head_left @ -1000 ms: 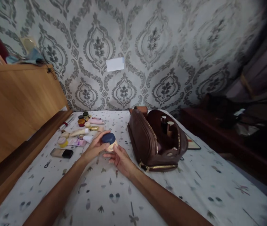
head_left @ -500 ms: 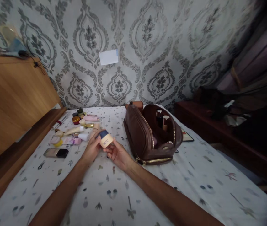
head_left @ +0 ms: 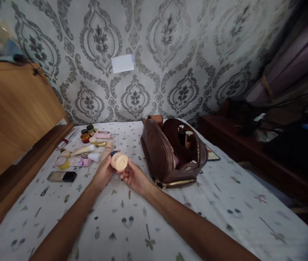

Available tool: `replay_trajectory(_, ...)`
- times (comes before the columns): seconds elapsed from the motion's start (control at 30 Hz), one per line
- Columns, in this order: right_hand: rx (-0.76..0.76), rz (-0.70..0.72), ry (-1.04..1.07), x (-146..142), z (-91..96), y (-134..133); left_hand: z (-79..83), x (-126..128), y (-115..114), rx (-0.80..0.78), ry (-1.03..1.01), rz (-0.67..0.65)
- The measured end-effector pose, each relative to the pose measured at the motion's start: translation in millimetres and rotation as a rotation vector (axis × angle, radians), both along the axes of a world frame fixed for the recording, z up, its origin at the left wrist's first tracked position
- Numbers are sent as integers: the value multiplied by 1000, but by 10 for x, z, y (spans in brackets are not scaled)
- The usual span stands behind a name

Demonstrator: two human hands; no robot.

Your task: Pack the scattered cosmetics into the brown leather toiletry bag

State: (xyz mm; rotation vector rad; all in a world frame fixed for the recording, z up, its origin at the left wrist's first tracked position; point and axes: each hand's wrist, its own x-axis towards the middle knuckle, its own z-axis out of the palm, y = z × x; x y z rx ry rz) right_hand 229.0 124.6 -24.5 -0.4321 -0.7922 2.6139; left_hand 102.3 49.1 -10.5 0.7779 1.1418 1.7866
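Note:
Between my two hands is a small cream jar (head_left: 119,162) with a pale yellow body and a dark blue lid, tilted so its base faces me. My left hand (head_left: 103,172) grips it at the lid side. From the right, the fingers of my right hand (head_left: 135,177) pinch its lower edge. A brown toiletry bag (head_left: 156,156) stands unzipped to the right of my hands, with a few bottles (head_left: 188,139) upright inside. Left of my hands lie several cosmetics, among them a pink tube (head_left: 83,162), a white-capped tube (head_left: 84,149) and a foundation bottle (head_left: 62,176) with a black cap.
A patterned white sheet (head_left: 132,232) covers the surface. A wooden panel (head_left: 18,116) borders the left side. Behind rises a patterned wall (head_left: 134,98) with a white switch plate (head_left: 122,63). Dark clutter lies on a ledge (head_left: 224,134) at right. Amber-coloured jar (head_left: 85,137) sits at back left.
The cream jar has been tipped in my hands, so its base now turns toward me and less of the blue lid shows. The view has shifted slightly.

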Motion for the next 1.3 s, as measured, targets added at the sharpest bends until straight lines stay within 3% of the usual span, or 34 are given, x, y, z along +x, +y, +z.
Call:
replay_trajectory(0.2, 42, -61, 42, 14, 2, -23, 13, 4, 3, -20, -17, 9)
replay_trajectory(0.47, 78, -6, 61, 57, 39, -60, 74, 16, -6, -3, -7, 92)
replay_trajectory(0.77, 8, -4, 106, 37, 8, -24, 150, -8, -62, -44, 203, 159)
replay_trajectory(0.97, -35, 12, 119, 31, -2, 14, 290, -14, -22, -166, 494, 151)
replay_trajectory(1.13, -45, 20, 130, 30, -17, 44, 522, 75, 133, -123, 664, 146)
replay_trajectory(1.3, -60, 15, 102, 37, -3, 57, 1067, 254, 464, 20, 854, 226)
